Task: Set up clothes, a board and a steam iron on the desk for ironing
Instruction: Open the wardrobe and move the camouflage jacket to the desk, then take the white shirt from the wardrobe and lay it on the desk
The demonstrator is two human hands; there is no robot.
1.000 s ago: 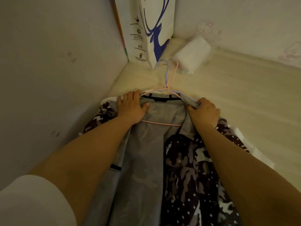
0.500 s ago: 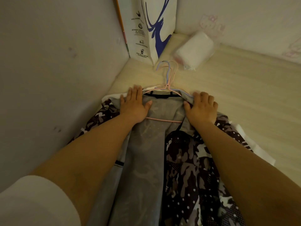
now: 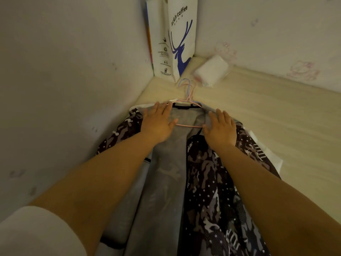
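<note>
camouflage jacket [image 3: 208, 182] lies opened on the pale desk [image 3: 276, 115], on its pink hanger [image 3: 188, 100]. left hand [image 3: 158, 122] and right hand [image 3: 220, 129] rest flat, fingers spread, gripping nothing, pressing the jacket's shoulders.

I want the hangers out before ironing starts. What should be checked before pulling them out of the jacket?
1. Jacket lies on the desk: ok.
2. Left hand and right hand flat on it, gripping nothing: ok.
3. Hangers already out of the collar: not ok, a pink bar crosses between the hands.
4. Room beyond the hooks: not ok, paper bag and white packet are close.
5. Front unzipped: ok, the grey lining shows.
6. Iron and board at hand: cannot tell.
</note>
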